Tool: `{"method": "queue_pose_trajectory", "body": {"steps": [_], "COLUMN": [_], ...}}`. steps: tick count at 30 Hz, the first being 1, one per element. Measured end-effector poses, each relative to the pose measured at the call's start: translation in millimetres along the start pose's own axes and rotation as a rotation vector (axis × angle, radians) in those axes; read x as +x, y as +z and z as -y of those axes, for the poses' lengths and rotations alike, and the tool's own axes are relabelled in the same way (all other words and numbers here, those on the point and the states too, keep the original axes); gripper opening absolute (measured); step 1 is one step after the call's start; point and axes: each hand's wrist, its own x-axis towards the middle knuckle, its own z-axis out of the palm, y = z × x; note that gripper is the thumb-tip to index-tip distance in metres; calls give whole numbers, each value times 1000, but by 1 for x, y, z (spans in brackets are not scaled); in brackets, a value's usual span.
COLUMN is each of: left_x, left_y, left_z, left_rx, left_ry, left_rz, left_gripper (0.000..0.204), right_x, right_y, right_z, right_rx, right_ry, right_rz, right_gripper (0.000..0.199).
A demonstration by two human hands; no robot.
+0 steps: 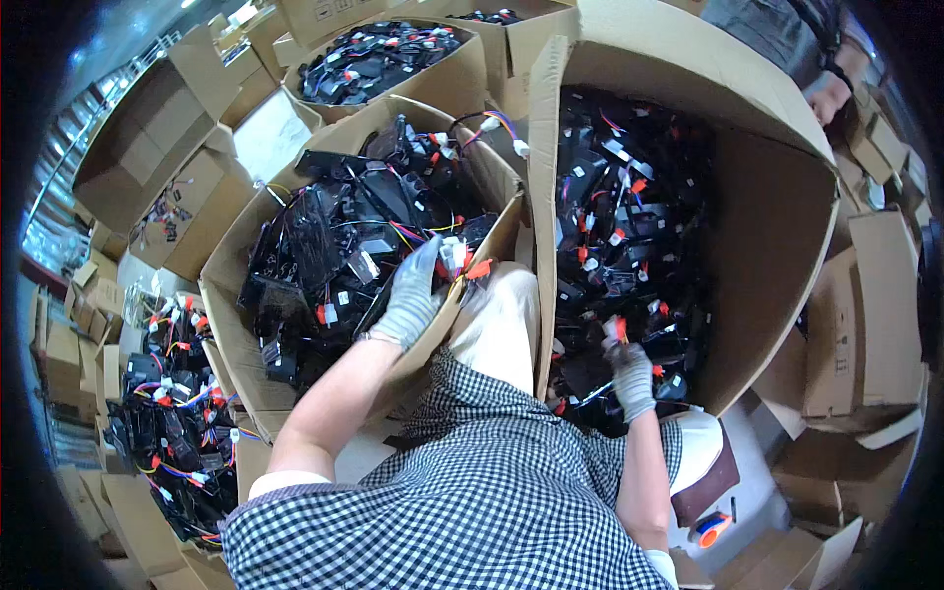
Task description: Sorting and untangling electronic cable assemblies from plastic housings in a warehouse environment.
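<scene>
Wired black parts (354, 246) fill the carton under the gloved left hand (408, 295), which lies half open on them, fingers at a white connector (454, 254). Right hand (631, 379) pinches an orange-tagged piece (618, 329) in the larger carton (777, 226). Risk: tangled leads could snag and drag neighbours out.

Empty cardboard box (147, 133) lies open far left of the tall cardboard flap (544, 197). Behind the flap, a box of black parts (379, 54). Low to its right, an orange-tipped marker (713, 528) on the floor.
</scene>
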Motion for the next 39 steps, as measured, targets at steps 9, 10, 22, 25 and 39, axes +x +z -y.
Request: {"method": "queue_pose_trajectory", "body": {"steps": [9,10,22,25,39], "left_x": [53,42,-79,-56,-63], "left_y": [-76,-65,3,-12,-30], "left_z": [-123,-150,-210,-219,-202], "left_rx": [-78,-213,-1542,-1488,-1046], "left_ry": [236,222,-465,-500,-232], "left_rz": [-270,-82,822,489,919], "left_gripper": [32,27,34,37,38], "right_x": [-93,-98,-161,-172,-161], "right_y": [121,116,91,99,100], "right_z": [191,188,100,144,166], "right_rx": [-1038,-1327,-1110,-878,-1332], "right_ry": [-693,-948,-521,-475,-188], "right_rz": [212,294,518,344,508], "right_gripper": [4,10,27,32,35]}}
